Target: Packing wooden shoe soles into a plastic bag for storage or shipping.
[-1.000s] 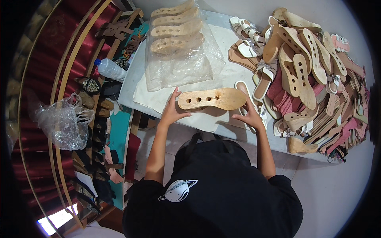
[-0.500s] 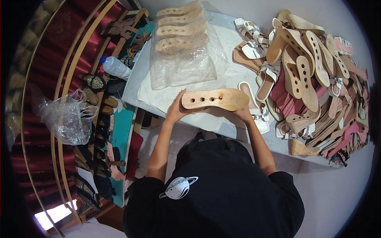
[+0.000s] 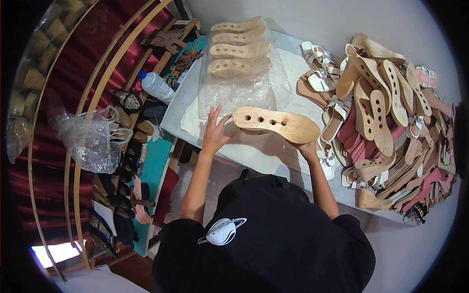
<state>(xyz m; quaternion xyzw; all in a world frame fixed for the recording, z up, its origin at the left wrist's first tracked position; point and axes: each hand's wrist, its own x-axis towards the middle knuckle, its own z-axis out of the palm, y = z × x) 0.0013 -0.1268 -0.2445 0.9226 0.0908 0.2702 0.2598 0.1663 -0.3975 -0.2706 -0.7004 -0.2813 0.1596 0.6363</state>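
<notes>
A pale wooden shoe sole [image 3: 276, 125] with a row of round holes is held over the near edge of the table. My right hand [image 3: 305, 150] grips its broad right end from below, most of the fingers hidden under the wood. Beside the narrower left end, my left hand [image 3: 216, 132] is open, fingers spread, holding nothing. Beyond the held sole, a clear plastic bag [image 3: 244, 93] lies flat, with several similar wooden soles [image 3: 239, 50] in a column in it.
At the right are heaped wooden soles [image 3: 378, 117], sandal parts and straps; white sandals [image 3: 320, 80] lie next to them. A water bottle [image 3: 157, 87] stands left of the table. Crumpled clear plastic [image 3: 95, 141] hangs by the wooden rails [image 3: 78, 161] and dark red cloth.
My left hand has let go of the sole's left end and spread its fingers. The sole, now in my right hand alone, tilts slightly. The whole view has shifted a little.
</notes>
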